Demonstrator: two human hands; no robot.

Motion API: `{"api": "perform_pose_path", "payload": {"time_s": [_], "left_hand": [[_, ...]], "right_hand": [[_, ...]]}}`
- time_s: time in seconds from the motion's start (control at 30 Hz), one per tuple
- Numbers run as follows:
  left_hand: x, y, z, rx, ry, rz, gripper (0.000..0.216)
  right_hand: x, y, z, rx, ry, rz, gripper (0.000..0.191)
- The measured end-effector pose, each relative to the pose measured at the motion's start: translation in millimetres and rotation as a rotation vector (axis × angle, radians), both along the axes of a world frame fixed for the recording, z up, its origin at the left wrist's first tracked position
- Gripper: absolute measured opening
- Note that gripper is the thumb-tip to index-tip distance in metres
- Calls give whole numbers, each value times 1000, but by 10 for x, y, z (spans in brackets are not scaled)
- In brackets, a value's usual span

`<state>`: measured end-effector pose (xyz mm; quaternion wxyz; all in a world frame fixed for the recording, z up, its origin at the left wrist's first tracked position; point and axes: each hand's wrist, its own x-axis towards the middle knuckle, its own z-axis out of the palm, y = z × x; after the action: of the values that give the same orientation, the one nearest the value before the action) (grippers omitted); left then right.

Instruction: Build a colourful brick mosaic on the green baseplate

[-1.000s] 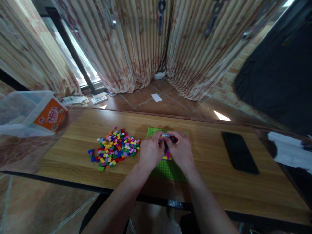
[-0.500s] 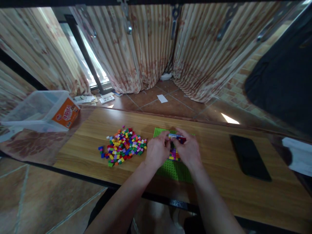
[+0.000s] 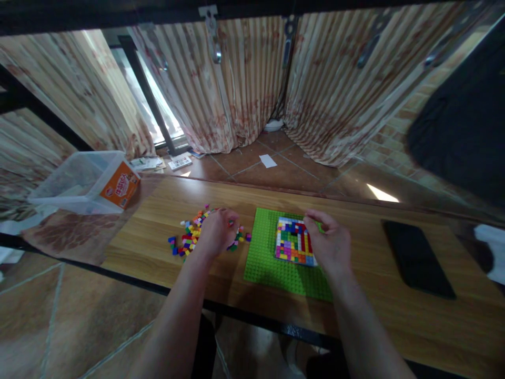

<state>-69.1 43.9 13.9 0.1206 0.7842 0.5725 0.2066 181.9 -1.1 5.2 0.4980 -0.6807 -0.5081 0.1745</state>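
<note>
My left hand (image 3: 216, 232) is over the pile of small colourful building bricks (image 3: 191, 231), its fingers curled in and closed. Whatever lies between those fingertips is too small to make out. A green studded baseplate (image 3: 260, 258) lies right of the pile. On it sits a flat, multicoloured brick build (image 3: 290, 250), roughly square, with a small dark green gap inside. My right hand (image 3: 331, 245) is at the build's upper right side, covering part of it. Its thumb and index finger come close together there; anything pinched between them is hidden.
A black phone-like slab (image 3: 418, 258) lies on the wooden table (image 3: 366, 305) to the right. At the far left stands a clear plastic box (image 3: 74, 202) with an orange label. Curtains (image 3: 244, 89) hang beyond the table, and papers (image 3: 179, 162) lie behind it.
My left hand has left the build and moved left to the brick pile. My right hand has shifted slightly right, uncovering much of the build. The view has tilted a little.
</note>
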Motion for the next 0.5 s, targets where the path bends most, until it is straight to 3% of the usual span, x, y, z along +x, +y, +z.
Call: {"api": "perform_pose_path", "payload": {"time_s": [0.33,0.5], "left_hand": [[166,-86,-37,19,166,3,16],[178,-75,-37,42,143,4,17]], "right_hand": [[-37,-1,12,3,7,5,32],[-28,5,0,14,20,5,30]]}}
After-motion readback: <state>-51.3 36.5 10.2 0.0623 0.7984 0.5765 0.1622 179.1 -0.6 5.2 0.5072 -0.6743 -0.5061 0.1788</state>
